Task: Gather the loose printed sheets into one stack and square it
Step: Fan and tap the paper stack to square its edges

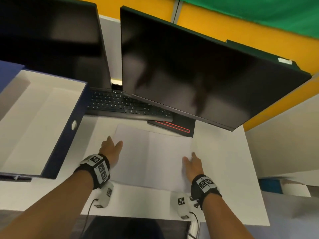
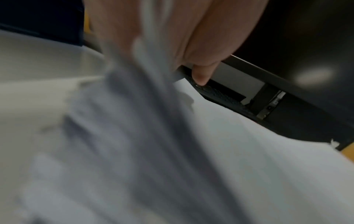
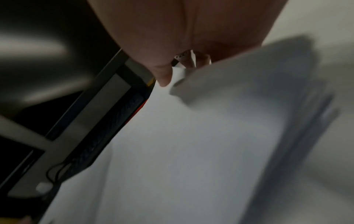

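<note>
Two hands bracket the paper, which puts the work at the gathering and squaring step. Nearest the front edge of the table (image 1: 131, 202), the left hand (image 1: 110, 149) sits against the left side of the sheets (image 1: 151, 157), and the left wrist view shows that side lifted and fanned against its palm, thumb (image 2: 201, 75) pointing down in front. Its other fingers are hidden behind the blurred paper, so whether it pinches or only props the edges cannot be told. The right hand (image 1: 193, 165) lies at the right side of the sheets; the right wrist view shows a sheet corner curled up between thumb (image 3: 162, 75) and the fingers behind, which reads as a light pinch. The sheets lie in the middle of the table, between the front edge and the keyboard (image 1: 127, 106), still offset: at least two overlapping outlines show, so they are not yet one flush block.

Left of them, toward the table's left edge, stands an open blue box file (image 1: 65, 135). Past the far side of the sheets sit a dark device with a red line (image 1: 172, 126), the keyboard, and two dark monitors (image 1: 198, 75) at the back edge.

Next, I judge, both hands should close inward together, lift the pile upright and tap its lower edge on the table. Loose pressure matters, since a tight grip would keep the sheets from settling level.
</note>
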Motion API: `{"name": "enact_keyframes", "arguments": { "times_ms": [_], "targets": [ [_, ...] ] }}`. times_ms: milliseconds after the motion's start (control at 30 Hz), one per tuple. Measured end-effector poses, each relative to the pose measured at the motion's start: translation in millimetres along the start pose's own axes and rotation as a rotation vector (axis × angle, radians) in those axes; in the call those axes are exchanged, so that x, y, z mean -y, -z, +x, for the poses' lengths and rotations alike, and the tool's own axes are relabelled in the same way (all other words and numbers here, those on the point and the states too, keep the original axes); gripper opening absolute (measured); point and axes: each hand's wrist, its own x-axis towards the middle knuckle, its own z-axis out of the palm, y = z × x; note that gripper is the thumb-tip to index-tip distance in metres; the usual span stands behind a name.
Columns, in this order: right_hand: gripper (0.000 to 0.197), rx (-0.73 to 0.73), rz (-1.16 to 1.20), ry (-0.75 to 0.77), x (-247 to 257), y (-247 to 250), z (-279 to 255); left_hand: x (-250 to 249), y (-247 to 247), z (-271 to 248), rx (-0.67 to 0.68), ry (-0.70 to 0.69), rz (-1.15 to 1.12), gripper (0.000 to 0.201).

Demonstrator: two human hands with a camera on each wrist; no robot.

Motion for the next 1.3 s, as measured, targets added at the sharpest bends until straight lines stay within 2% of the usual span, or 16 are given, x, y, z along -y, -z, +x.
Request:
{"name": "enact_keyframes", "arguments": {
  "times_ms": [100,233,333,433,500,567,700,767,867,1000,1100,1200,1300],
  "targets": [
    [0.065,-0.014,0.038,-0.017,3,-5,4,-3,-8,-5,-0.012,0.028,-0.004,0.075],
    [0.05,-0.053,0.09,-0.021,1,0,9,-4,1,-2,-0.068,0.021,-0.127,0.054],
    [0.032,-0.091,0.188,0.047,14,13,0,-20,9,-14,-0.114,-0.129,-0.2,0.031],
    [0.024,-0.221,0.323,0.214,46,38,-24,-43,22,-36,-0.209,-0.33,-0.405,0.018],
    [0.026,-0.286,0.43,0.333,60,54,-42,-52,31,-50,-0.282,-0.479,-0.451,0.023],
    [0.036,-0.29,0.483,0.388,61,63,-54,-52,35,-57,-0.316,-0.577,-0.411,0.029],
    [0.051,-0.238,0.349,0.326,43,60,-57,-37,33,-54,-0.181,-0.524,-0.265,0.035],
    [0.049,-0.248,0.329,0.359,48,67,-59,-40,36,-57,-0.168,-0.584,-0.234,0.04],
    [0.039,-0.293,0.292,0.437,57,80,-59,-54,45,-67,-0.258,-0.741,-0.226,0.045],
    [0.047,-0.297,0.145,0.547,68,87,-62,-60,47,-67,-0.347,-0.916,-0.049,0.036],
    [0.04,-0.343,-0.045,0.633,68,81,-63,-61,44,-64,-0.393,-0.919,-0.009,0.035],
    [0.024,-0.424,0.06,0.623,67,76,-62,-65,43,-64,-0.421,-0.913,-0.027,0.034],
    [0.01,-0.397,0.167,0.53,71,76,-62,-67,45,-64,-0.422,-0.913,-0.038,0.033]
  ]
}}
